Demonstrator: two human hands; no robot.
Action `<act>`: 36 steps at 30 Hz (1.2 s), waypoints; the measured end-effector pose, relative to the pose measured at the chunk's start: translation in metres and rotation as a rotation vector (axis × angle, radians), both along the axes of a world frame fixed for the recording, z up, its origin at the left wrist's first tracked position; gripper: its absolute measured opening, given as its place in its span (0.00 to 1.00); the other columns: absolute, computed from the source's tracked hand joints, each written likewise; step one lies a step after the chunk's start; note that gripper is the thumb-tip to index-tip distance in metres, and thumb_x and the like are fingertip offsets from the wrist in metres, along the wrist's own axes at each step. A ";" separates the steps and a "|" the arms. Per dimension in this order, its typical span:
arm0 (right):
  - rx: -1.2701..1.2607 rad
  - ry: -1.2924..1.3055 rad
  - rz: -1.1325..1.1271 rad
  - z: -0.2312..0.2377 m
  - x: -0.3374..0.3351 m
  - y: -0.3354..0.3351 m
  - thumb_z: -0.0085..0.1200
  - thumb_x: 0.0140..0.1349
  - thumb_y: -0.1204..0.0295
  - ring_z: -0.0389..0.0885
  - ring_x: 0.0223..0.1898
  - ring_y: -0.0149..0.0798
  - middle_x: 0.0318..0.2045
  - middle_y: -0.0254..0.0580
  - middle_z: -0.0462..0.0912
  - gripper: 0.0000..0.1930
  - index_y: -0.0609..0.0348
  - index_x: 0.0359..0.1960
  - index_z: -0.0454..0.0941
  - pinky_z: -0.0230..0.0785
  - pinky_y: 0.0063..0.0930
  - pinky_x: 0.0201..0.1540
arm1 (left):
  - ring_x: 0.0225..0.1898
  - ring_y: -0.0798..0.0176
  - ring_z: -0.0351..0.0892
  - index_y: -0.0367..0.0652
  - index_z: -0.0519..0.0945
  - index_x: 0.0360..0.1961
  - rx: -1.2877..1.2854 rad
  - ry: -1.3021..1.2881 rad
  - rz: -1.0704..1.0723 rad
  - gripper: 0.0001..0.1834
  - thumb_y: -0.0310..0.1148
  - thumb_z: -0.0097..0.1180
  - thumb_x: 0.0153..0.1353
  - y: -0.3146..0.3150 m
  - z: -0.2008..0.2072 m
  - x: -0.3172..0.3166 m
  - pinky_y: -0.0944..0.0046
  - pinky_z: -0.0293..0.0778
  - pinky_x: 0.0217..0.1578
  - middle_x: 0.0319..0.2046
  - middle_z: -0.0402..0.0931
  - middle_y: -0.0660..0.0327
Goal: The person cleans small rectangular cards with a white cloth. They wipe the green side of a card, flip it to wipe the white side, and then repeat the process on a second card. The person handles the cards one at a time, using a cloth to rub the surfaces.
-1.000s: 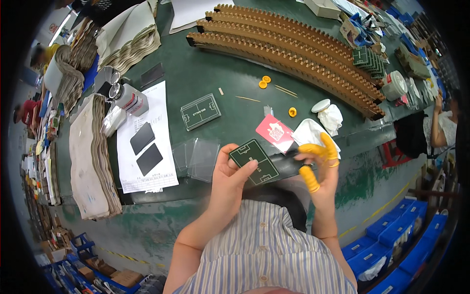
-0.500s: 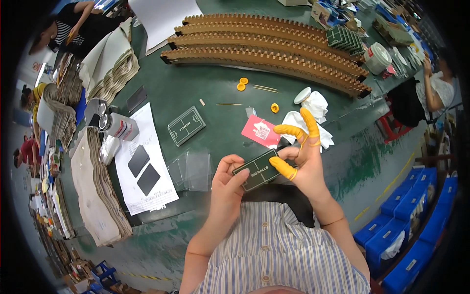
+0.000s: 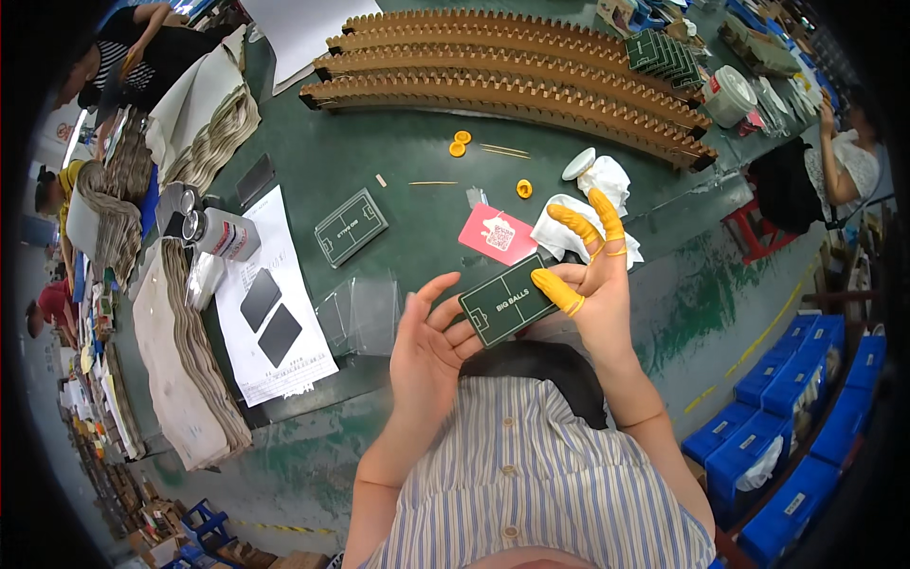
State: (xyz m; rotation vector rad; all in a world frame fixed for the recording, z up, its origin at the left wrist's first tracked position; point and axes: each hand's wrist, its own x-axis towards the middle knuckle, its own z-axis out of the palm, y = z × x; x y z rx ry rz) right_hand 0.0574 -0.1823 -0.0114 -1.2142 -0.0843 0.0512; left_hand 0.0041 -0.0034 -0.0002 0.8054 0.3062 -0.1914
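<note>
A dark green rectangular plate with white pitch-like lines and lettering is pinched at its right end by my right hand. Yellow finger cots cover that hand's thumb and two of its fingers, which stick up. My left hand is open, palm up, thumb away from the plate; its fingertips lie at the plate's left edge, and I cannot tell whether they touch. Just beyond is a pink card with a printed square code. A similar green plate lies on the table to the left.
Long brown slotted racks span the far side, several green plates standing in the right end. White cloths, loose yellow finger cots, thin sticks, clear film, a paper sheet and a metal can lie around.
My left thumb has lifted off the plate and that hand has opened. The plate now shows more of its face, held by my right hand. The view has shifted slightly.
</note>
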 end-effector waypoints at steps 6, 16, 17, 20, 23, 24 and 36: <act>-0.017 -0.038 0.011 -0.002 -0.005 0.003 0.55 0.52 0.89 0.81 0.38 0.33 0.59 0.52 0.61 0.46 0.47 0.68 0.41 0.77 0.23 0.41 | 0.44 0.66 0.78 0.39 0.60 0.58 0.247 -0.041 -0.017 0.27 0.21 0.53 0.59 -0.007 -0.005 -0.005 0.70 0.73 0.44 0.45 0.75 0.54; -0.079 0.038 0.287 -0.001 0.000 -0.018 0.56 0.55 0.84 0.81 0.36 0.29 0.49 0.52 0.72 0.42 0.52 0.68 0.43 0.73 0.21 0.42 | 0.37 0.68 0.81 0.38 0.59 0.59 0.305 -0.071 -0.085 0.31 0.18 0.55 0.56 -0.001 0.001 -0.005 0.69 0.78 0.39 0.39 0.77 0.57; -0.051 0.056 0.332 0.002 0.000 -0.018 0.55 0.55 0.84 0.81 0.36 0.29 0.49 0.51 0.72 0.42 0.53 0.68 0.44 0.73 0.20 0.42 | 0.37 0.68 0.80 0.39 0.58 0.60 0.292 -0.063 -0.087 0.31 0.18 0.55 0.56 -0.002 0.002 -0.005 0.69 0.78 0.39 0.39 0.77 0.58; -0.116 0.040 0.402 0.002 -0.001 -0.016 0.55 0.55 0.85 0.81 0.36 0.29 0.48 0.51 0.72 0.41 0.52 0.67 0.46 0.73 0.18 0.40 | 0.38 0.68 0.80 0.39 0.58 0.60 0.302 -0.095 -0.122 0.29 0.21 0.53 0.59 -0.004 -0.005 -0.006 0.67 0.79 0.39 0.39 0.76 0.58; -0.129 0.074 0.385 -0.001 0.000 -0.013 0.55 0.54 0.86 0.80 0.35 0.28 0.46 0.50 0.74 0.41 0.50 0.67 0.47 0.72 0.17 0.38 | 0.39 0.68 0.79 0.39 0.57 0.60 0.235 -0.054 -0.117 0.26 0.24 0.51 0.62 -0.004 -0.006 -0.007 0.66 0.79 0.40 0.40 0.75 0.58; -0.131 0.087 0.378 -0.002 -0.001 -0.012 0.55 0.54 0.86 0.80 0.35 0.27 0.46 0.50 0.74 0.41 0.50 0.67 0.47 0.72 0.17 0.38 | 0.40 0.67 0.79 0.39 0.57 0.60 0.197 -0.024 -0.108 0.25 0.26 0.49 0.63 -0.003 -0.006 -0.007 0.66 0.79 0.40 0.41 0.75 0.58; -0.213 0.036 0.406 0.012 -0.004 -0.002 0.54 0.55 0.85 0.79 0.35 0.28 0.46 0.50 0.74 0.42 0.50 0.68 0.45 0.71 0.18 0.39 | 0.38 0.67 0.80 0.38 0.59 0.60 0.243 -0.090 -0.079 0.30 0.16 0.53 0.56 0.003 -0.008 -0.010 0.69 0.80 0.38 0.40 0.75 0.57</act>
